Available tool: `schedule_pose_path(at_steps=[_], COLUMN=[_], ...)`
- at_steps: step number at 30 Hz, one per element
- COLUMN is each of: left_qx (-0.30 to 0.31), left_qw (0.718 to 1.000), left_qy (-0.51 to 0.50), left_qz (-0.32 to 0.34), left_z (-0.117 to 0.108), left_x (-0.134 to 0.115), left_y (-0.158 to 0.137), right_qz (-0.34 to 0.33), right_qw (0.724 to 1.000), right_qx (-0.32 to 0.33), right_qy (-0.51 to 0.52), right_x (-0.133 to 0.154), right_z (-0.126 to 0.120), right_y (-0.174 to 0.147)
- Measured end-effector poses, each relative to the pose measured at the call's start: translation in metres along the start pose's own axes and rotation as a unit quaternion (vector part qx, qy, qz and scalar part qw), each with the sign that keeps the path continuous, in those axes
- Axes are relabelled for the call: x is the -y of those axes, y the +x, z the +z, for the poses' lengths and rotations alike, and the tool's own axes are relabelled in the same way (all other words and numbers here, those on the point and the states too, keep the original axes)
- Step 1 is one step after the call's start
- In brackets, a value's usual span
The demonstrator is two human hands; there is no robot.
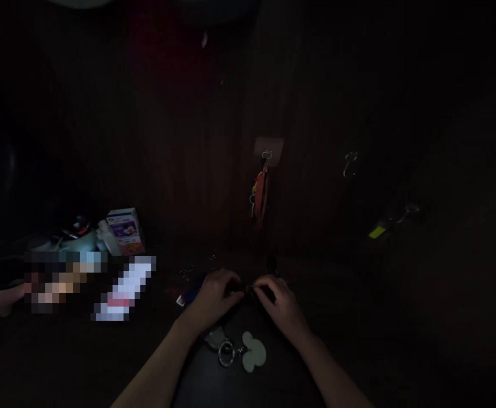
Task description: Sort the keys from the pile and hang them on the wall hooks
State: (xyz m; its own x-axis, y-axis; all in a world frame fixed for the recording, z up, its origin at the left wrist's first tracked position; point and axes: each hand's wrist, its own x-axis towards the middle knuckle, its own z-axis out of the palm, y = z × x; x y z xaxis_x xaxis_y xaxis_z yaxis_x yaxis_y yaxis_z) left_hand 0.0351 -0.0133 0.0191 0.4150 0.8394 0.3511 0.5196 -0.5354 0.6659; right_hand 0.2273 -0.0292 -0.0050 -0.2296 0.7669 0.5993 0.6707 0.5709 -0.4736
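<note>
My left hand point(220, 292) and my right hand point(279, 306) meet over the dark table, thumbs and fingers pinched close together. Something small and dark seems to be between the fingertips, but it is too dim to name. Below them lies a keychain with a metal ring point(226, 353) and a pale tag point(255, 352) shaped like a round-eared mouse head. Left of the ring is a greyish, translucent-looking piece point(215, 338). Just beside my left hand are a dark blue item point(193, 293) and a small white-edged piece point(180, 301), partly hidden.
On the dark wooden panel hangs a red pouch point(261, 195) with keys from an adhesive hook point(269, 152). More metal hooks point(350, 164) and a yellow-green tag point(376, 232) are at right. Small boxes point(124, 229) stand left. A person's arm point(1, 300) enters at far left.
</note>
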Motion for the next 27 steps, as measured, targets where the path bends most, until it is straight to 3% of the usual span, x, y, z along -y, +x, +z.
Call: schedule_pose_path(at_steps=[7, 10, 15, 21, 27], left_qx=[0.013, 0.044, 0.12, 0.124, 0.111], left_qw=[0.999, 0.989, 0.94, 0.889, 0.901], left_qy=[-0.018, -0.136, -0.314, -0.426, -0.401], left_qz=[0.032, 0.021, -0.059, -0.11, -0.121], left_z=[0.007, 0.009, 0.008, 0.011, 0.008], left_x=[-0.01, -0.014, -0.02, -0.018, -0.016], left_y=[0.002, 0.002, 0.001, 0.001, 0.001], right_qz=[-0.081, -0.096, -0.073, -0.069, -0.059], right_qw=[0.994, 0.989, 0.983, 0.987, 0.99], right_qx=[-0.075, -0.109, -0.169, -0.147, -0.125], right_qy=[0.012, 0.0, -0.008, 0.006, 0.026], right_x=[0.009, 0.012, 0.014, 0.015, 0.018], right_z=[-0.003, -0.004, -0.006, -0.007, -0.005], right_y=[-0.001, -0.001, -0.001, 0.0, 0.001])
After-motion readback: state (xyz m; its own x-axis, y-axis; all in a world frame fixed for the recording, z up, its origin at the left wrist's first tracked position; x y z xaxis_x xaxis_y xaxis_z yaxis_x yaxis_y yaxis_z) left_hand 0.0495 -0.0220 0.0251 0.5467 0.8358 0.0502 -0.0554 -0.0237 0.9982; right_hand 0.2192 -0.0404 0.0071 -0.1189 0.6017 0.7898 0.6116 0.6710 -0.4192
